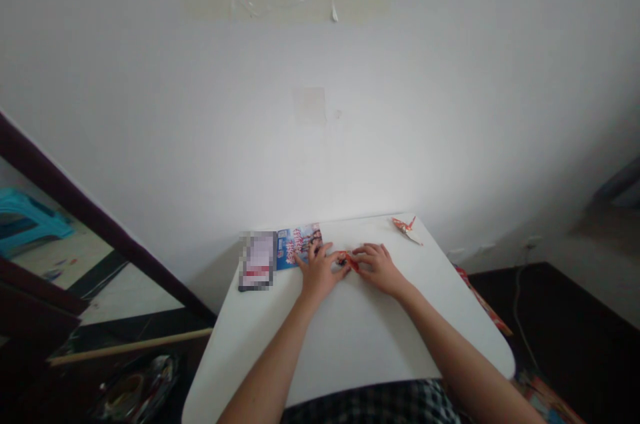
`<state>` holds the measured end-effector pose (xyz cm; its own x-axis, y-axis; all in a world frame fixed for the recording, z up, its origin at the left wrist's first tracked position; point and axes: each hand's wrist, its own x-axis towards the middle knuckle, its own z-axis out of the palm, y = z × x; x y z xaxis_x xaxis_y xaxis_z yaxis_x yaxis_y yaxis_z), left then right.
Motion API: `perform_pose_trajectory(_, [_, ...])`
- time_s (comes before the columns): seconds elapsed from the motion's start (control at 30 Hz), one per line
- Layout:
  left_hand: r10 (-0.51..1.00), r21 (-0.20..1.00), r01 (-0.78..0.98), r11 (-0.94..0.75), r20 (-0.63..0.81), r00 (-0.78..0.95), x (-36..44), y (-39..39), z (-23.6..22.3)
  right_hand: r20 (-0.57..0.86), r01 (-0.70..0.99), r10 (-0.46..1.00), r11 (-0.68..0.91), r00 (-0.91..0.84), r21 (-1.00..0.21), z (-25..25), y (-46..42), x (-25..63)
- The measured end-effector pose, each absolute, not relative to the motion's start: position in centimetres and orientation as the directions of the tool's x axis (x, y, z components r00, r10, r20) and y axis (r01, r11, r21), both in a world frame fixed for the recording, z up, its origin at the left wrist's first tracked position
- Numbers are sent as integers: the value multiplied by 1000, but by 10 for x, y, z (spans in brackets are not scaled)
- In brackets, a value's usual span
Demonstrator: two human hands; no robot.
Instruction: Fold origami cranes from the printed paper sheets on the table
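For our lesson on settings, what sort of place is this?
Probably a room at home: a white round-cornered table against a patchy white wall, a folded red-and-white paper figure lying on top.

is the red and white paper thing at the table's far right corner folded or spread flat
Folded: the paper figure has narrow, pointed ends sticking out in different directions, not the outline of a flat sheet.

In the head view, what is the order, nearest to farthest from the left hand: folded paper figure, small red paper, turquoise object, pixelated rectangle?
1. Small red paper, at the left hand.
2. Pixelated rectangle, left on the table.
3. Folded paper figure, right, far corner.
4. Turquoise object, far left.
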<state>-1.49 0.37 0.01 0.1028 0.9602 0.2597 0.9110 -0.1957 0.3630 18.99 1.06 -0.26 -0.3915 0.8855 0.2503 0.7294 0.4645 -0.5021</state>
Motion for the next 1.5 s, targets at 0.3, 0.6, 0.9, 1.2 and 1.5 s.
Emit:
perform_pose_trajectory(0.3, [990, 373, 919, -129, 106, 96, -19, 15, 7, 220, 772, 906, 423, -361, -475, -6, 15, 184])
perform_pose_trajectory(0.6, [993, 354, 929, -109, 72, 89, -20, 20, 8, 187, 763, 917, 397, -352, -511, -1, 14, 184])
perform_pose_trajectory(0.9, [989, 357, 926, -125, 116, 89, -22, 15, 7, 197, 746, 909, 414, -367, -522, -3, 14, 187])
perform_pose_trajectory(1.2, [960, 361, 916, -174, 267, 77, -22, 7, 3, 276, 702, 865, 502, -420, -505, 0, 7, 192])
perform_pose_trajectory(1.5, [943, 387, 897, -212, 324, 83, -22, 9, -3, 365, 713, 832, 549, -418, -436, -10, 14, 190])
